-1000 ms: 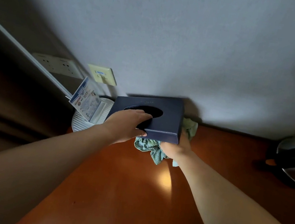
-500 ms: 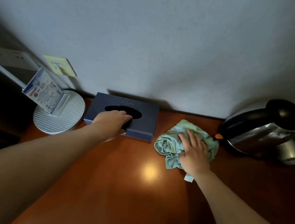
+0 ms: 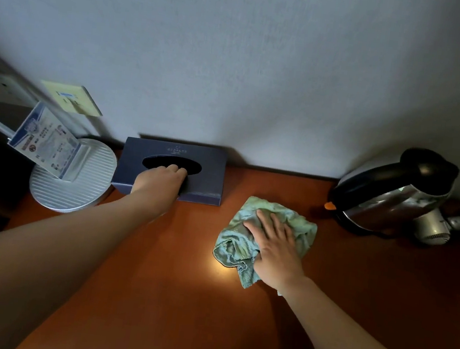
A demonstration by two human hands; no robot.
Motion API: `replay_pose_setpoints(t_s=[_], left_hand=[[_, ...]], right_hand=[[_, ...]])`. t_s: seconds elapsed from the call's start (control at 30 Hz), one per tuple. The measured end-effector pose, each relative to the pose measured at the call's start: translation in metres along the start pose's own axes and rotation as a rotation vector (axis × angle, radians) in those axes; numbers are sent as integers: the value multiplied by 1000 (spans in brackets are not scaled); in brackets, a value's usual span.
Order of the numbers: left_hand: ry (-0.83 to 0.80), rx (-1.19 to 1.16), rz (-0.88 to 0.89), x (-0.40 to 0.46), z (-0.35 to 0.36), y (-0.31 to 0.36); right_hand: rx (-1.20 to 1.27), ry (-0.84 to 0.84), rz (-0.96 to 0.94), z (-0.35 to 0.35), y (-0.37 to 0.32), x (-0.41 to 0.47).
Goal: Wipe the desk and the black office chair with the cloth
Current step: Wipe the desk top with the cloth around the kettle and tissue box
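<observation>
1 head-worn view, close above the desk [image 3: 167, 297], facing forward and down (toward the wall [image 3: 237, 59])

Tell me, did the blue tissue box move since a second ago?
Yes. The tissue box was lifted and tilted off the desk; now it sits flat against the wall, with the left hand gripping its opening.

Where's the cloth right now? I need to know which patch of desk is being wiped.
In the head view the green cloth lies right of centre on the desk, under the right hand, between tissue box and kettle.
</observation>
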State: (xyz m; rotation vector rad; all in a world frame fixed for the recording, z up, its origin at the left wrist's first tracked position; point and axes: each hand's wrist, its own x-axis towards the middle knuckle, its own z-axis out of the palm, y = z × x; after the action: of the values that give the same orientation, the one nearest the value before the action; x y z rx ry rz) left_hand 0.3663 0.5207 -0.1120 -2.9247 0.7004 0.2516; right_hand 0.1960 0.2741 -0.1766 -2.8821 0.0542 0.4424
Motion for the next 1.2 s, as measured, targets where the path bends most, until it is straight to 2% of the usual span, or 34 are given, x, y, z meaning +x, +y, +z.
replay_pose_setpoints(t_s=[0.13,0.23,0.27,0.33,0.37,0.4,0.43,0.53,0.67,0.77,1.0,1.2], left_hand=[[-43,-43,-16,3,-2,-1],[94,-11,9,-4,-8,8],[189,-33,112,-7,-11,16],[303,-143,450,-11,-15,39],[290,-184,585,-13,-15,53],[235,-210,640,-15,-12,69],[139,-248,605,-17,-9,86],[-79,-383,326,-20,3,133],[-155,-432,30,-21,7,176],[-205,-438,-66,-25,10,203],[-312,-515,-95,-45,5,316],[-300,-566,94,-44,-1,439]], right_hand=[[34,37,61,2,-4,3],[54,36,69,-2,-6,11],[66,28,71,-6,-5,18],[97,12,84,-15,-4,35],[110,5,94,-19,-5,43],[115,-4,104,-21,-5,49],[111,-14,111,-22,-5,54],[74,-31,93,-17,-1,53],[129,-13,-25,-15,16,41],[180,-3,-83,-13,39,20],[170,7,-125,-8,143,-58],[104,26,15,-12,256,-125]])
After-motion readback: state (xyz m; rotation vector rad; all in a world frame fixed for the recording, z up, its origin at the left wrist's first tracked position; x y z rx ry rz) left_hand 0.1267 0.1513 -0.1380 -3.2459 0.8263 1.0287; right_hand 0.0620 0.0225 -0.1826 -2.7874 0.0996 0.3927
